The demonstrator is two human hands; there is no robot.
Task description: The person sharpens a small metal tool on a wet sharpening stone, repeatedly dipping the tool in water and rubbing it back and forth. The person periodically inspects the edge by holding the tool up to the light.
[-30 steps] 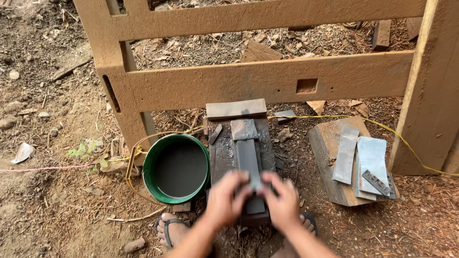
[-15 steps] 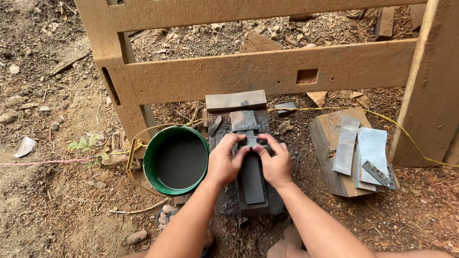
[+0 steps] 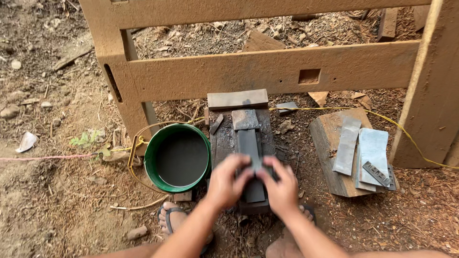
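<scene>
Pressing down together, the left hand point(image 3: 228, 184) and right hand point(image 3: 282, 184) cover something small on the dark stone point(image 3: 249, 157); what they pinch is hidden under the curled fingers, so I cannot tell the grip exactly. The stone lies lengthwise on a wet block point(image 3: 224, 138). Just left stands a green bucket point(image 3: 152, 162). Right, well apart, a wood slab point(image 3: 325, 143) carries grey sheets point(image 3: 373, 150). Behind is a brown frame point(image 3: 267, 71).

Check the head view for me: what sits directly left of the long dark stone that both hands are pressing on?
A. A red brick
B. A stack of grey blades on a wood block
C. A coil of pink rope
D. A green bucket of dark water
D: the green bucket stands against the left side of the stone, on which both hands are pressing.
</scene>
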